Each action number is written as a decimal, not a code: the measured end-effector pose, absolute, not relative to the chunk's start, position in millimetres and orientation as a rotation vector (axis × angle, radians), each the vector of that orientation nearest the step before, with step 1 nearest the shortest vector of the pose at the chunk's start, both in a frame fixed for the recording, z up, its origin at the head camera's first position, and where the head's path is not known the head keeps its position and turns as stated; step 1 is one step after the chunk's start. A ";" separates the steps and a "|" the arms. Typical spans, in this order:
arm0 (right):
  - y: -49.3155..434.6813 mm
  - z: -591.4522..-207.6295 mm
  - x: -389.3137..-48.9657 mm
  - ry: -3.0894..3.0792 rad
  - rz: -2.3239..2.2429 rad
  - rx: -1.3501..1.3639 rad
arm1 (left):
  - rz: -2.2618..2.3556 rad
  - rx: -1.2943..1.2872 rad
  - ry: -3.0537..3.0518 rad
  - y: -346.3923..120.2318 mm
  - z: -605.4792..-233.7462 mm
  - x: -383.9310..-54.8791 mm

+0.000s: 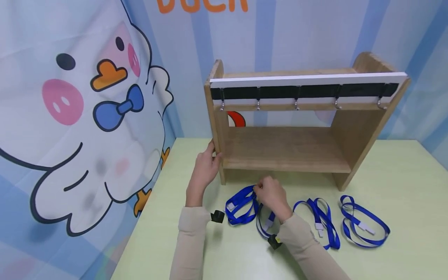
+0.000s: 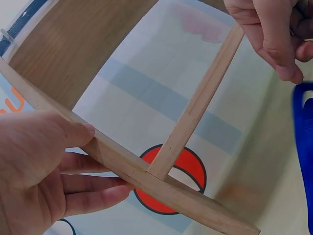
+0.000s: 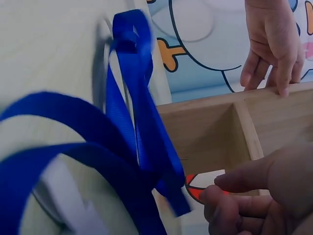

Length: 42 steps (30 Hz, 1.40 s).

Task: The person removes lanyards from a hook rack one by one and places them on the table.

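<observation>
A wooden rack [image 1: 287, 147] stands on the table with a row of metal hooks [image 1: 296, 104] along its top front. My left hand [image 1: 207, 165] holds the edge of its left side panel [image 2: 146, 181], thumb on one face and fingers at the other. Just in front of the rack, my right hand [image 1: 272, 194] has its fingers bent, with thumb and fingertips close together. These fingertips are right beside the upper end of the leftmost blue lanyard [image 1: 241, 210]; no strap shows between them in the right wrist view. A second lanyard [image 1: 266, 225] lies partly hidden under the right wrist.
Two more blue lanyards lie to the right, one crossed over itself [image 1: 323, 221] and one in a loose loop [image 1: 365, 225], each with a white clip. A cartoon-print cloth [image 1: 87, 155] hangs along the left and behind the pale table [image 1: 154, 233].
</observation>
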State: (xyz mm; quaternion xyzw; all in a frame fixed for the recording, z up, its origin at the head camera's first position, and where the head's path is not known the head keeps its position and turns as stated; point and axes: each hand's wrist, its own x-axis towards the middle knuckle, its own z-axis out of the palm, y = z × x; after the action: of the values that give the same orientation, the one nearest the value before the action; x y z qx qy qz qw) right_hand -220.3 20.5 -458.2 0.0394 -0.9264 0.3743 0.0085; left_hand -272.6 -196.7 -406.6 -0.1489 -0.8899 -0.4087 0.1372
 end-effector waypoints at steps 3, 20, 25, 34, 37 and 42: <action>22.5 -451.8 -221.2 -2.883 1.179 0.147 | -1.192 -0.441 -2.563 -197.8 -403.8 -275.1; 54.2 -396.3 -207.8 -2.669 1.154 0.381 | -1.189 -0.405 -2.591 -207.0 -402.4 -278.3; 66.9 -383.5 -203.2 -2.663 1.096 0.352 | -1.201 -0.413 -2.591 -206.0 -405.6 -279.2; 90.5 -370.0 -195.8 -2.630 1.052 0.383 | -1.183 -0.411 -2.608 -210.8 -406.5 -277.3; 100.0 -372.1 -194.7 -2.624 1.014 0.409 | -1.129 -0.399 -2.619 -214.8 -407.0 -276.6; 117.6 -377.4 -196.4 -2.604 0.927 0.431 | -0.995 -0.355 -2.632 -219.6 -405.2 -277.1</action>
State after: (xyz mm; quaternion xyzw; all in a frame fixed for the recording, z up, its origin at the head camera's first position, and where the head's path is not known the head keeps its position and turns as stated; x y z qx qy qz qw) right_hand -196.4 117.6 -377.4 0.1519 -0.9170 0.3266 0.1713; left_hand -277.1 -219.6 -405.2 -0.1238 -0.9172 -0.3469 0.1520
